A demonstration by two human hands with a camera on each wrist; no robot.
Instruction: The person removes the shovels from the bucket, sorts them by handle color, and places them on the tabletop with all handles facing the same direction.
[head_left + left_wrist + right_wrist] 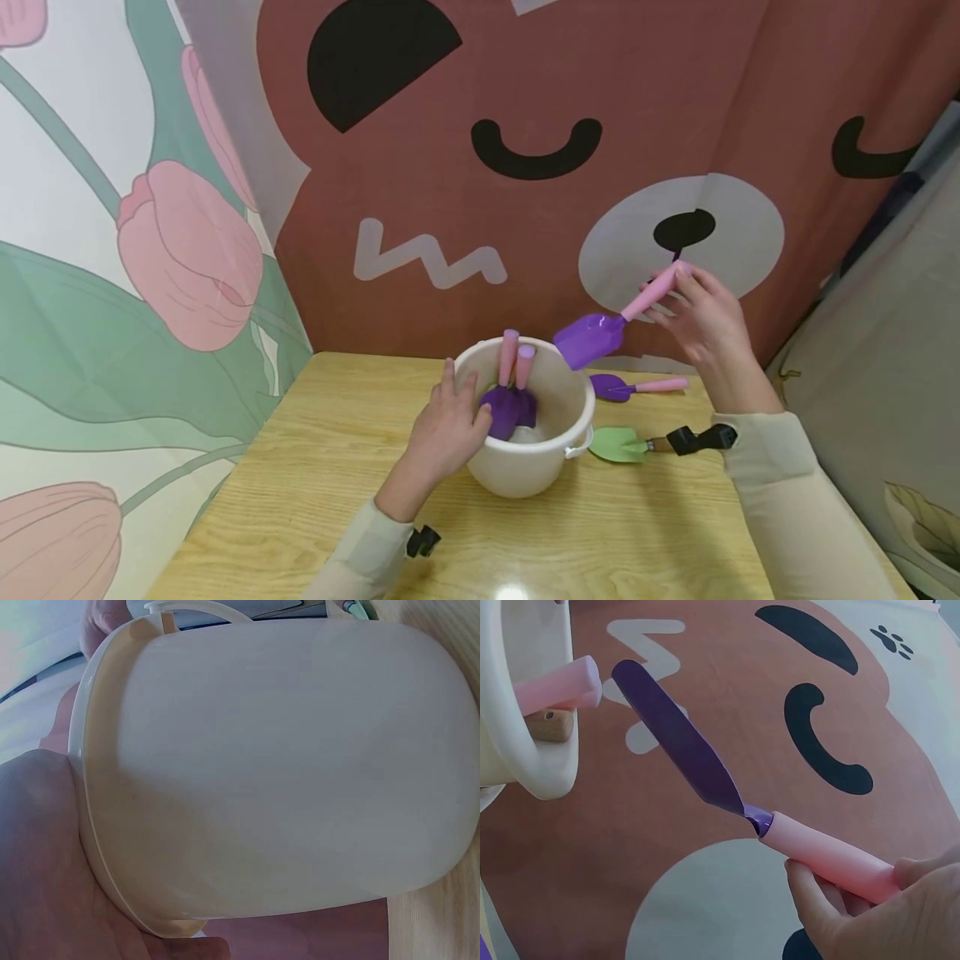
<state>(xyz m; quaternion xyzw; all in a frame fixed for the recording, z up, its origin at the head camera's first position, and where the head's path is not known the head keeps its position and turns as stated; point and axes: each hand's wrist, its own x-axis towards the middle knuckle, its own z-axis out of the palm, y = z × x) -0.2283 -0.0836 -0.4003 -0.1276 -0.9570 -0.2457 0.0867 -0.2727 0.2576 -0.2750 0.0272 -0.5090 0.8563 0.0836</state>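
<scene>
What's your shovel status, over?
Left hand touching white bucket. Right hand pinching purple shovel by its handle. Two pink handles poking up inside, possibly in the way.

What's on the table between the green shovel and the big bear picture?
A purple shovel with a pink handle lies there, as the head view shows.

The head view was bright and quite even. A small white glare lay at the near edge of the light-brown wood-grain table [315,517], and a soft shadow stretched toward its near right corner. The glossy purple scoop with pink handle [588,340] showed small glints. The left wrist view was dimmer and bluish; there the smooth white plastic bucket [300,765] looked greyish. The right wrist view was also muted, yet its outlines stayed clear.
</scene>
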